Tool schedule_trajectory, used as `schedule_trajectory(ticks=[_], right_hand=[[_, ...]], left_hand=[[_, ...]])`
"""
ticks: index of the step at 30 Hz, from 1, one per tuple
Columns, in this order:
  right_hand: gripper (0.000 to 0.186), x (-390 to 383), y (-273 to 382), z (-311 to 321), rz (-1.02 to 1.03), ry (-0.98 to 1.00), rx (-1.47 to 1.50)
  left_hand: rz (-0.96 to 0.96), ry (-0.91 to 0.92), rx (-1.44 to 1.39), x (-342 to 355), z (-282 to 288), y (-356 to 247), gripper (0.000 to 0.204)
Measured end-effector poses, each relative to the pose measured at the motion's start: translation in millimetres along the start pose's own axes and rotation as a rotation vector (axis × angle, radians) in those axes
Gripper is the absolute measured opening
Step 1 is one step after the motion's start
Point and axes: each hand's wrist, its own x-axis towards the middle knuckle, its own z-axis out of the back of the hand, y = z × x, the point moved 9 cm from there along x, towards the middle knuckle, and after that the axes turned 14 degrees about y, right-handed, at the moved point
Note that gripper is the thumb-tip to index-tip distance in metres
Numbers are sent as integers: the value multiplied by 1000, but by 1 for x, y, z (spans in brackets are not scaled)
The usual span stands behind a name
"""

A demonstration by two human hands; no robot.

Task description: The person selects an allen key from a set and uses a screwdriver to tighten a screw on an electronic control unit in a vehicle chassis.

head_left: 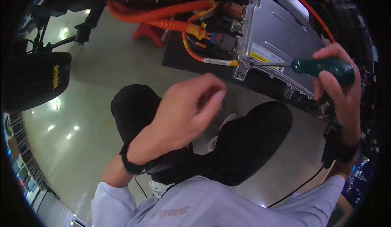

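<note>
My right hand [342, 78] grips the dark green handle of a screwdriver [303, 66]. Its metal shaft points left, and the tip is at the edge of a silver metal box [281, 27], close to an orange cable [194, 55] that runs to the box's corner. Over my lap, my left hand [185, 104] is curled, thumb bent toward the index finger. The hand is slightly blurred, and whatever its fingers may hold is hidden. White and yellow labels [264, 55] lie on the box beside the screwdriver shaft.
Thick orange corrugated cables [163, 17] loop left from the box's connectors [224, 41]. A red stand [150, 33] is on the floor behind them. At left is a black padded part [36, 80]. My knees [260, 133] are below the box, and a thin black cord [299, 186] hangs near my right forearm.
</note>
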Motion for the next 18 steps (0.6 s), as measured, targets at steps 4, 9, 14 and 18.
schedule_trajectory(ticks=[4,9,14,18], right_hand=[[22,15,-8,1,94,117,51],[27,30,-18,5,143,132,61],[28,28,-22,7,216,61,50],[26,21,-7,1,220,70,102]], left_hand=[[195,53,-18,-55,-10,16,16],[373,54,12,-95,-35,26,16],[153,92,227,-29,-28,-30,20],[-89,73,295,36,-10,-69,28]])
